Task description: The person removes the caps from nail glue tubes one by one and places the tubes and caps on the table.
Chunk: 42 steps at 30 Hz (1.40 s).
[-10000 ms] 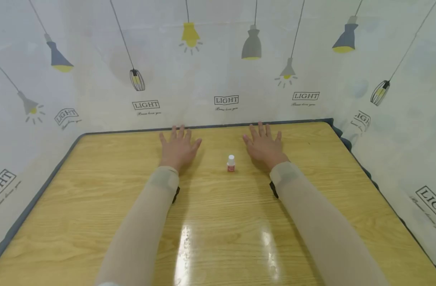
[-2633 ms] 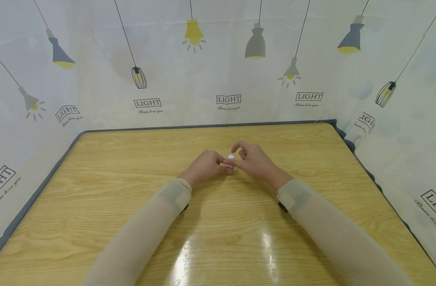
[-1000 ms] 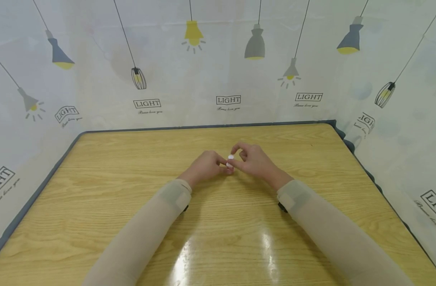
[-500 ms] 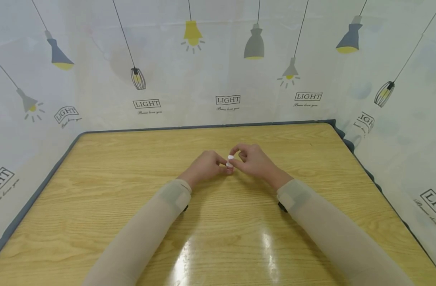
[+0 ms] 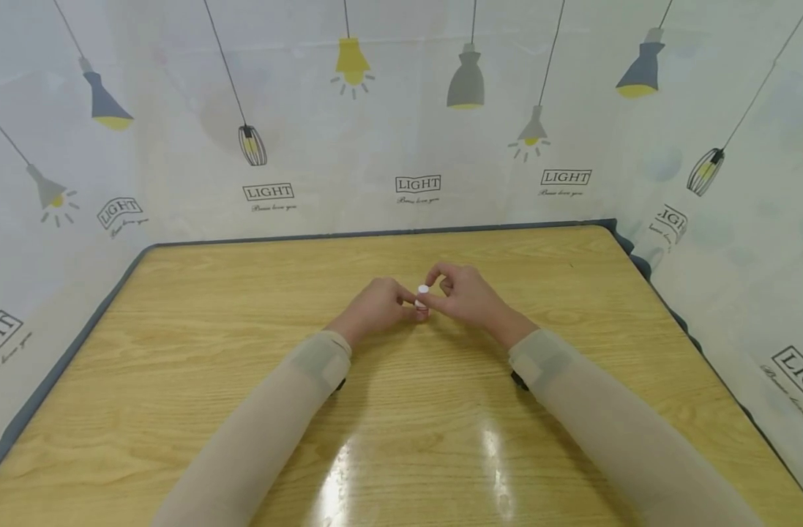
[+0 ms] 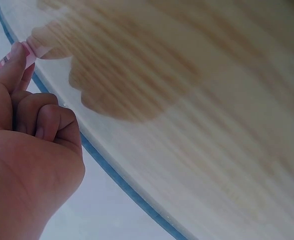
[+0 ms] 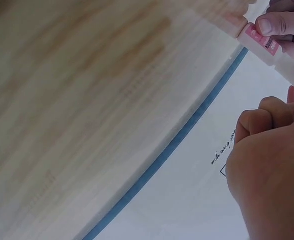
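A small bottle [image 5: 422, 308] with a pink-and-white label stands upright on the table, its white cap [image 5: 423, 290] on top. My left hand [image 5: 380, 304] pinches the bottle's body between thumb and fingers. In the right wrist view the left thumb presses on the label [image 7: 263, 40], while the translucent cap [image 7: 289, 72] points away from the table. My right hand [image 5: 465, 294] is at the cap, thumb on the near side and curved index finger by the far side; its other fingers are curled in. The left wrist view shows the left hand [image 6: 34, 135] with its remaining fingers folded.
The wooden table [image 5: 243, 293] has a dark blue edge [image 5: 375, 234] along the back and sides. A pale curtain [image 5: 322, 146] printed with lamps and lettering stands behind it and on both sides. Light glares off the near tabletop.
Both hands lay flat at the far edge ten seconds ago; later they are at the bottle. Over the last second the right thumb and index finger shift slightly around the cap; the left hold stays.
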{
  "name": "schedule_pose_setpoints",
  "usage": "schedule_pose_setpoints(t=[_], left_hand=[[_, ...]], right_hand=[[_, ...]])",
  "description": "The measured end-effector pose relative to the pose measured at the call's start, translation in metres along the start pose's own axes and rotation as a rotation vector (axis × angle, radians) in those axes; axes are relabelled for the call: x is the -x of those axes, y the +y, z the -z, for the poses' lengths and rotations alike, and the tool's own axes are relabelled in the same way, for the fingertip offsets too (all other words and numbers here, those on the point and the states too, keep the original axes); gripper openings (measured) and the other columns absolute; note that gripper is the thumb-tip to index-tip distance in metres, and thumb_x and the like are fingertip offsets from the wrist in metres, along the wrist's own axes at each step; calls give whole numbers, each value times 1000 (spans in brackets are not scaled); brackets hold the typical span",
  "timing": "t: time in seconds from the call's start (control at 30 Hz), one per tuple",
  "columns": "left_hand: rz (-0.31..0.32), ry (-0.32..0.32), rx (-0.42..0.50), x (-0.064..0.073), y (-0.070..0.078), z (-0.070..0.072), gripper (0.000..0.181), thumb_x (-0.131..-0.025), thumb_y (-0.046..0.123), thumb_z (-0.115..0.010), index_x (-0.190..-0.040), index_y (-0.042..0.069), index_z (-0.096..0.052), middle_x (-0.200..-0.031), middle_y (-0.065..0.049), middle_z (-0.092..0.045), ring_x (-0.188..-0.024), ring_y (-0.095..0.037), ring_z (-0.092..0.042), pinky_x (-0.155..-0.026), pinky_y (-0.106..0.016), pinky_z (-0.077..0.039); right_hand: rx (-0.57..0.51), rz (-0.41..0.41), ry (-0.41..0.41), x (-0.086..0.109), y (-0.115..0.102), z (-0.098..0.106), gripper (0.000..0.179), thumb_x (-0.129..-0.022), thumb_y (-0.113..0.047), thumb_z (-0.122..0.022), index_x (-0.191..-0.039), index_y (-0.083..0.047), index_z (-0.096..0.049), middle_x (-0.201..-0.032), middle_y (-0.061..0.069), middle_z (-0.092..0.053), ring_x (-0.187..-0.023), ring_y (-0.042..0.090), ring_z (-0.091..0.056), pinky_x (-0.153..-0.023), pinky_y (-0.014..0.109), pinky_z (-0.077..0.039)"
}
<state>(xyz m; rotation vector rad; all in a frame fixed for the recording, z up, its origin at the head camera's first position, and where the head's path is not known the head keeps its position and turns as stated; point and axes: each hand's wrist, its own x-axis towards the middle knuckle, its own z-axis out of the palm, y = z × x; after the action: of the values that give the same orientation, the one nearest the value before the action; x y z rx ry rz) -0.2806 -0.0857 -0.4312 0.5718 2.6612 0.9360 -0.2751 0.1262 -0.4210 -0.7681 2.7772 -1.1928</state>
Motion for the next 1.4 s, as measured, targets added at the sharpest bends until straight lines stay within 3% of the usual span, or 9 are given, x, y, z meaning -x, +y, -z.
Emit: schedule_pose_setpoints(t=[0.33, 0.57, 0.97, 1.2, 1.27, 1.4], left_hand=[[6, 0, -1, 0, 1, 0, 27, -95, 40, -81, -116, 23, -85, -98, 7, -79, -82, -13, -51, -85, -34, -43], [14, -3, 6, 1, 1, 0, 26, -96, 40, -81, -115, 24, -85, -101, 8, -79, -84, -13, -53, -86, -33, -44], [21, -2, 10, 2, 2, 0, 23, -95, 40, -82, -113, 26, -85, -111, 6, -81, -92, -14, -56, -92, -33, -47], [23, 2, 6, 2, 3, 0, 26, -95, 40, -82, -114, 23, -85, -109, 7, -81, -89, -14, -54, -88, -33, -45], [24, 2, 5, 2, 4, 1, 26, -95, 40, -82, -114, 23, -85, -105, 9, -80, -87, -13, -53, -88, -32, -45], [30, -4, 10, 2, 4, 1, 27, -95, 40, -82, -116, 24, -85, -80, 10, -70, -75, -12, -41, -82, -31, -44]], right_hand=[[-12, 33, -8, 0, 2, 1, 18, -101, -24, -73, -111, -9, -70, -53, -8, -32, -48, 10, -27, -50, 24, -28], [-31, 51, -14, 1, 1, 0, 15, -101, -20, -72, -111, -9, -70, -53, -8, -33, -47, 10, -26, -50, 23, -27], [-22, -23, 11, 3, -5, 2, 18, -98, -26, -75, -107, -11, -69, -55, -7, -31, -49, 12, -29, -52, 25, -29], [-20, 13, 10, 2, -3, 1, 18, -102, -25, -71, -109, -9, -70, -55, -7, -31, -49, 11, -27, -53, 25, -28], [-22, 29, 8, 2, -2, 1, 17, -102, -24, -71, -110, -9, -70, -54, -7, -31, -48, 11, -26, -52, 24, -27], [-36, 55, 0, 3, -1, 1, 13, -102, -19, -69, -110, -10, -72, -53, -8, -31, -47, 9, -24, -51, 24, -28]])
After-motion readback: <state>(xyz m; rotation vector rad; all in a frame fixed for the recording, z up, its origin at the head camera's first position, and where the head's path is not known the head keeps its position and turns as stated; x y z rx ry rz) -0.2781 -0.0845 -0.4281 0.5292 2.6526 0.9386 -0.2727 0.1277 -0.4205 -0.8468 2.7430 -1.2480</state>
